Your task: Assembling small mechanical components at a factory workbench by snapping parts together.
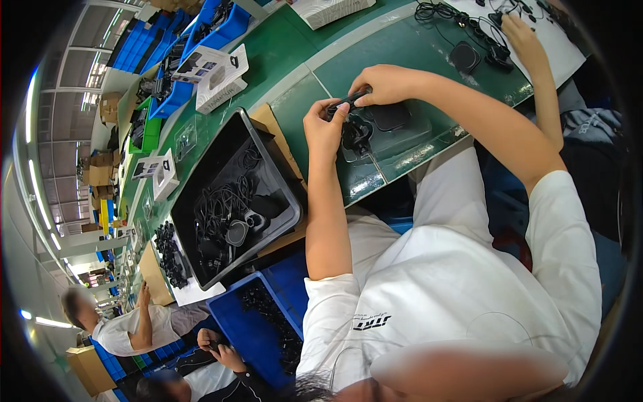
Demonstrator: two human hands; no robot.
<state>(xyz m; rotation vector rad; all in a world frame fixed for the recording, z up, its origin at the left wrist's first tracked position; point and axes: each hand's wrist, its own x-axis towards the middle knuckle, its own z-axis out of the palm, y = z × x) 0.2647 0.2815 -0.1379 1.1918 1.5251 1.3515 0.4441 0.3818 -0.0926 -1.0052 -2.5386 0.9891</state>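
Black bar-shaped part (pixel 348 102) sits pinched between my left hand (pixel 323 127) and right hand (pixel 387 84) above the green bench (pixel 408 40) — mid-fitting, I judge — next needing careful alignment onto the black mount (pixel 356 134).

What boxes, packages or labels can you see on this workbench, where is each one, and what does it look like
Stack of retail boxes: upper left on the green bench, flat, white with dark product pictures.
Small upright cartons: left of the black tray, white with black panels.
Brown cardboard boxes: far left background, plain.
White packet: top edge, flat, partly cut off.
No screens or signs visible.
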